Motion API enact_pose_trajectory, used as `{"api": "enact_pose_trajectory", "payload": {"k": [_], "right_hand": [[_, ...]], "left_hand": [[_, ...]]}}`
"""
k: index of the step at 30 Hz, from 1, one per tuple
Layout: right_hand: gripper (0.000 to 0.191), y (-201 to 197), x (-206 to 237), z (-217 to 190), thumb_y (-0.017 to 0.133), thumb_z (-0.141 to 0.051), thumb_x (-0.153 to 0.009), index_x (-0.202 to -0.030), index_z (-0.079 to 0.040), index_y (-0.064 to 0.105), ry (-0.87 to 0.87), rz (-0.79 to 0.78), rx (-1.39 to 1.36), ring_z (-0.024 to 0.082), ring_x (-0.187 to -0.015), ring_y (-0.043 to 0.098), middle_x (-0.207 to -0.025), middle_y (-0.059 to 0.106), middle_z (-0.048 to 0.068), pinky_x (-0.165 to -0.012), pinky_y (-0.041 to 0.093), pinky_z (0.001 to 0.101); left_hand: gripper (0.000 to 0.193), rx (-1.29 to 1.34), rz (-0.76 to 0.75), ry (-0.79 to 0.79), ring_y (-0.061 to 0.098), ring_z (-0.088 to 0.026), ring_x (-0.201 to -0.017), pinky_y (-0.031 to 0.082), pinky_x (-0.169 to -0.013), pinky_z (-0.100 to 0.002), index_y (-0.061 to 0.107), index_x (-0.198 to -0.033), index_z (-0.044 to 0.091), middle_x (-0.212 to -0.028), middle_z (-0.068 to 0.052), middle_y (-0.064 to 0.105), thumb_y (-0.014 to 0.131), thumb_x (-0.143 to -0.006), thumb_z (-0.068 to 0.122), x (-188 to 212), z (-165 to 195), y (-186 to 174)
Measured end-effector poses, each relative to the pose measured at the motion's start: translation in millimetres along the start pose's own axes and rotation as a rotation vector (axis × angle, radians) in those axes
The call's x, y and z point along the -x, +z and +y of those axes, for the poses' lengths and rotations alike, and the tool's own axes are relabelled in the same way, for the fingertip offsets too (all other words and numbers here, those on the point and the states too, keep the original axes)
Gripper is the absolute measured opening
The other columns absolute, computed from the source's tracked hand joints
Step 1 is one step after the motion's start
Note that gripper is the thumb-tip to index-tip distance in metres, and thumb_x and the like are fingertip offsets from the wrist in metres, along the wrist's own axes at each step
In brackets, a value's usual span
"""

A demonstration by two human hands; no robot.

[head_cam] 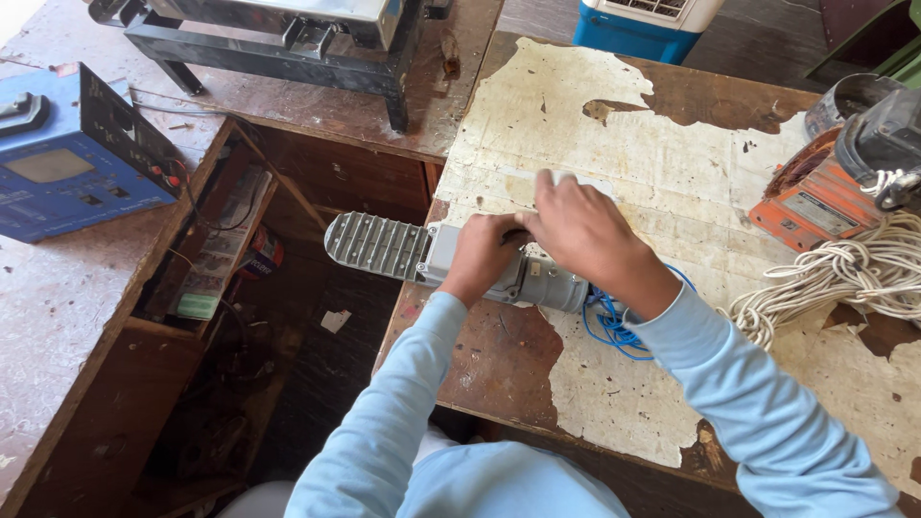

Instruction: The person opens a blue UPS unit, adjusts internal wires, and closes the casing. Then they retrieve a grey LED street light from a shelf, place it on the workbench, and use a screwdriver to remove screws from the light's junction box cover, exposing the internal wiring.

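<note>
Grey lamp housing [451, 264] under both hands' fingers [499, 233] — table edge [499, 422]

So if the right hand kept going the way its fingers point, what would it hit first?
The right hand points up and left across the table. Past its fingertips lies only bare peeling tabletop, then the table's far edge. The black metal frame is further along, but depth is hard to judge.

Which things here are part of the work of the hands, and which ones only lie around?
In hand:
grey lamp, gripped by left hand
right hand on its rear
blue wire from its end

Lying about:
blue meter
white rope
orange motor part
black metal frame
</note>
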State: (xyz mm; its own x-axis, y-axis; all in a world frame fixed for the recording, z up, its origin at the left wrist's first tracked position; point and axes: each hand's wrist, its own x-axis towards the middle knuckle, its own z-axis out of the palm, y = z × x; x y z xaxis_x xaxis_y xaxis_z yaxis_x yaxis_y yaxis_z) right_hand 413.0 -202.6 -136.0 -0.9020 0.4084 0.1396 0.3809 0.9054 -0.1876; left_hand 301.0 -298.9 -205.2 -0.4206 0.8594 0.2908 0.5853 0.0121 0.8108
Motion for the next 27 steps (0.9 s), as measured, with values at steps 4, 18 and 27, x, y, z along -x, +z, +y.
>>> {"api": "enact_pose_trajectory", "payload": {"k": [4, 18, 27], "right_hand": [[0.033, 4.7, -4.7, 1.0, 0.065, -0.024, -0.102, -0.105, 0.008, 0.06, 0.183, -0.125, -0.015, 0.04, -0.079, 0.071, -0.082, 0.067, 0.028, -0.066, 0.06, 0.0468], [0.037, 3.3, -4.3, 3.5, 0.077, -0.028, -0.09, -0.082, 0.006, 0.068, 0.027, 0.05, -0.066, 0.042, -0.072, 0.069, -0.077, 0.066, 0.025, -0.064, 0.057, 0.0491], [0.013, -1.6, -9.6, 7.9, 0.066, 0.006, -0.069, -0.073, -0.002, 0.075, -0.093, -0.036, -0.238, 0.036, -0.08, 0.069, -0.085, 0.067, 0.016, -0.071, 0.055, 0.0442]], "left_hand": [[0.015, -0.028, 0.009, -0.026, 0.073, -0.031, -0.072, 0.056, -0.069, -0.039, 0.081, -0.096, 0.014, -0.083, -0.01, 0.077, 0.078, -0.086, 0.024, 3.1, 3.3, 2.0], [0.023, -0.12, 0.016, -0.127, 0.074, -0.025, -0.075, 0.054, -0.066, -0.038, 0.072, -0.09, 0.01, -0.085, -0.005, 0.077, 0.084, -0.079, 0.026, 2.4, -1.0, 8.3], [0.017, 0.01, -0.093, -0.003, 0.074, -0.026, -0.083, 0.055, -0.072, -0.038, 0.077, -0.102, 0.014, -0.096, -0.005, 0.076, 0.075, -0.087, 0.021, 1.6, -8.2, -2.5]]}}
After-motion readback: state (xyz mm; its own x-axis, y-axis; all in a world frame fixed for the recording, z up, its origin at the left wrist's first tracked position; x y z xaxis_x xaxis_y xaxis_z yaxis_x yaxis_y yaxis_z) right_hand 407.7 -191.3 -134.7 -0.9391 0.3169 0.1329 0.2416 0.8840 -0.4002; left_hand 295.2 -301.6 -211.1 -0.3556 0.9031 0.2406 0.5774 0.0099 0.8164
